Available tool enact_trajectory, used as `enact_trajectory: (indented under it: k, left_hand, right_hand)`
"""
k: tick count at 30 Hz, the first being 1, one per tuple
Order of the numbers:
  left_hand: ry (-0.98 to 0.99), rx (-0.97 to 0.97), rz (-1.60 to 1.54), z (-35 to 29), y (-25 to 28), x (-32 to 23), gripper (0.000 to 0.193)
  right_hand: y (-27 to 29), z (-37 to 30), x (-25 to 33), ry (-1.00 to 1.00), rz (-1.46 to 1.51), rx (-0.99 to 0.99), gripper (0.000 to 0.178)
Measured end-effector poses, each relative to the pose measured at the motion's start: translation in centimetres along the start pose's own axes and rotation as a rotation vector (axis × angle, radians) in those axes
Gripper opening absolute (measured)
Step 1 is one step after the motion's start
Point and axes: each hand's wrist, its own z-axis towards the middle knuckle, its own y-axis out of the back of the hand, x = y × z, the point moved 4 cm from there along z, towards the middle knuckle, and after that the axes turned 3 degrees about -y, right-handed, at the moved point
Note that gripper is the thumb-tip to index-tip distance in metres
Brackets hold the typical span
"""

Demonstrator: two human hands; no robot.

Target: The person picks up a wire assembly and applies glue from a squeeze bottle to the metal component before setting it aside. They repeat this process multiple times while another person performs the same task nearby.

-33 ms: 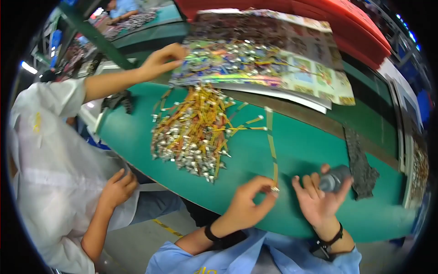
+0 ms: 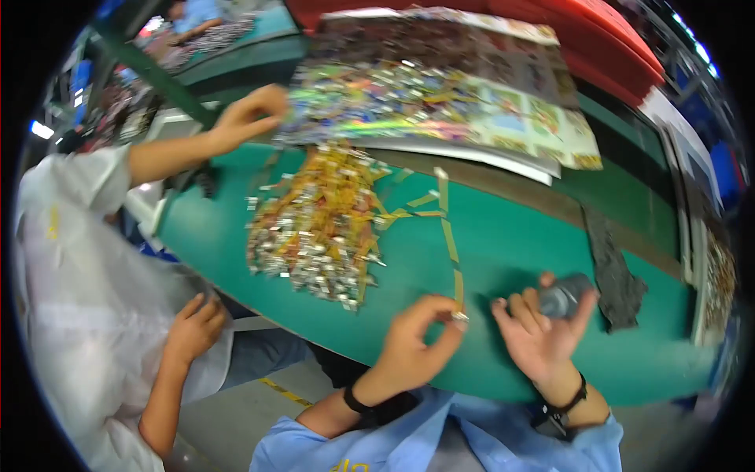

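Note:
Between thumb and forefinger, my left hand (image 2: 413, 342) pinches the small metal end of a narrow yellow strip with dark bands (image 2: 452, 248). The strip runs away from me across the green tabletop, its far end by a few loose strip ends. My right hand (image 2: 543, 330), palm turned up, holds a small dark grey bottle-like object (image 2: 565, 296) between thumb and fingers; its exact kind is unclear. Left of my left hand lies a big heap of similar yellow strips with silvery metal ends (image 2: 318, 228).
A co-worker in white sits at left, one hand (image 2: 255, 114) by a shiny patterned sheet (image 2: 503, 106) bearing more metal-ended pieces. A crumpled dark grey cloth (image 2: 617, 275) lies right of my right hand. Red stacked material (image 2: 605, 39) stands behind; a tray (image 2: 712, 291) is at far right.
The whole view has shifted slightly, so things sit a little further left and up. Both my hands keep their hold. The co-worker's upper hand has drawn back slightly from the sheet.

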Motion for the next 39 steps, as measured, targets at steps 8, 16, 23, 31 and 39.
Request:
enact_trajectory:
  k: [8,16,23,31,39]
  left_hand:
    - [-0.012,0.03,0.293,0.9,0.9,-0.5,0.018]
    - [-0.005,0.025,0.125,0.3,-0.6,0.0,0.019]
    - [0.049,0.019,-0.089,0.3,-1.5,0.1,0.018]
    - [0.0,0.038,-0.109,0.1,-0.9,0.6,0.022]
    - [-0.132,0.016,-0.03,0.6,-0.9,0.1,0.026]
  right_hand:
    - [2.0,0.8,-1.2,-0.217,0.207,0.057,0.075]
    - [1.8,-0.4,-1.2,-0.191,0.15,-0.087,0.073]
    - [1.0,-0.4,0.2,0.184,-0.568,0.146,0.063]
    - [0.0,-0.9,0.1,0.242,-0.826,0.217,0.058]
    - [-0.3,-1.1,0.3,0.216,-0.906,0.26,0.056]
